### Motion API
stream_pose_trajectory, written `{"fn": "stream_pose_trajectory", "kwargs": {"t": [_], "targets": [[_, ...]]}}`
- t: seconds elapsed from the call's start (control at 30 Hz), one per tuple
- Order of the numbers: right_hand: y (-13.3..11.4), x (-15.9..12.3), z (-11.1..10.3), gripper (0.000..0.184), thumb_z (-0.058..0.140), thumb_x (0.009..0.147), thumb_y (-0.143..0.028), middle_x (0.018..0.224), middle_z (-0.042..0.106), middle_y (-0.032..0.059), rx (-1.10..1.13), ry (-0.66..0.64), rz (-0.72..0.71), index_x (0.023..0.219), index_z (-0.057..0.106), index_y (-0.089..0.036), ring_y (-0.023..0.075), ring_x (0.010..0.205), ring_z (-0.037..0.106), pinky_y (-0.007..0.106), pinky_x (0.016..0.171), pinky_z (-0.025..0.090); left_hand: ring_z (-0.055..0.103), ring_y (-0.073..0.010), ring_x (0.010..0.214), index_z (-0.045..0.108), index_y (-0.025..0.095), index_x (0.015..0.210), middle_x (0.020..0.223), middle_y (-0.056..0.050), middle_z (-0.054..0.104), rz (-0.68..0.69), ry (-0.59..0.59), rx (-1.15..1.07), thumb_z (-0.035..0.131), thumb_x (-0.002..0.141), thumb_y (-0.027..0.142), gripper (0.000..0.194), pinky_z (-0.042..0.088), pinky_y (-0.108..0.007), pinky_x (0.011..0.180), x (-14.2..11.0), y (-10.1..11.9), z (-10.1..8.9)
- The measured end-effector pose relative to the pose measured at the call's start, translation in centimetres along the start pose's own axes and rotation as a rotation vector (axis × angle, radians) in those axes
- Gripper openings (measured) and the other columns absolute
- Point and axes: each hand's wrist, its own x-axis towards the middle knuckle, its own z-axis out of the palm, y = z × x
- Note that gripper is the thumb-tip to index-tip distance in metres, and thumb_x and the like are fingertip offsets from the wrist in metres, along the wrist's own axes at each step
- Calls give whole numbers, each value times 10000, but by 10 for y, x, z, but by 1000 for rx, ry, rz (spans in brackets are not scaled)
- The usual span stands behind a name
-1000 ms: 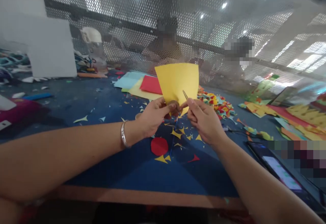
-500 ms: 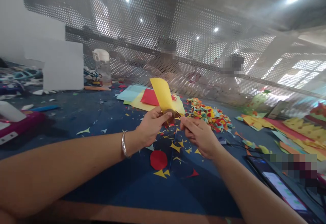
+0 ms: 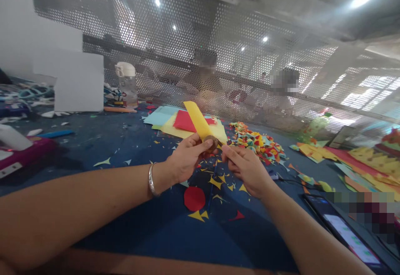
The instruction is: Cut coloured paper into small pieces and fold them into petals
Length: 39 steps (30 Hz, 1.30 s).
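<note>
My left hand is closed on a yellow paper sheet, thumb and fingers pinching its lower end. The sheet stands up and leans back to the left, almost edge-on. A small round brown disc is pressed against the paper at my left fingertips. My right hand is closed too, its fingertips meeting the paper's lower corner just right of the disc; what it grips is hidden by the fingers. A metal bangle circles my left wrist. Both hands hover over a dark blue table mat.
A red paper circle and yellow scraps lie under my hands. Beyond lie flat coloured sheets and a heap of confetti-like cuttings. A phone lies at right, a bottle and white box at back left. People sit behind a perforated screen.
The yellow sheet has turned from facing me flat to nearly edge-on, leaning left. A metal tip seen at my right hand before no longer shows. The view has tilted upward.
</note>
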Motion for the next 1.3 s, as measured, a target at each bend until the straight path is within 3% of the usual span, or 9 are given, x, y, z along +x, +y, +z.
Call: {"fn": "stream_pose_trajectory", "kwargs": {"t": [0.53, 1.0, 1.3], "targets": [[2, 3, -5, 516, 633, 845, -677, 439, 301, -97, -102, 10, -61, 644, 553, -208, 57, 409, 173, 246, 415, 120, 654, -109, 706, 757, 122, 836, 797, -29, 732, -77, 31, 5, 835, 743, 168, 131, 511, -250, 728, -2, 2, 3], [3, 6, -11, 489, 602, 895, -622, 463, 307, -86, -192, 3, -119, 638, 562, -208, 73, 437, 241, 255, 446, 208, 668, -117, 743, 781, 122, 837, 837, -52, 756, -99, 66, 60, 859, 712, 190, 163, 520, -256, 758, -1, 1, 0], [-1, 4, -15, 519, 595, 882, -664, 473, 318, -83, -232, -8, -130, 648, 572, -201, 73, 448, 238, 264, 460, 173, 635, -94, 708, 751, 141, 770, 801, -28, 739, -66, 45, 119, 863, 707, 207, 145, 505, -236, 730, -1, 5, 0]]}}
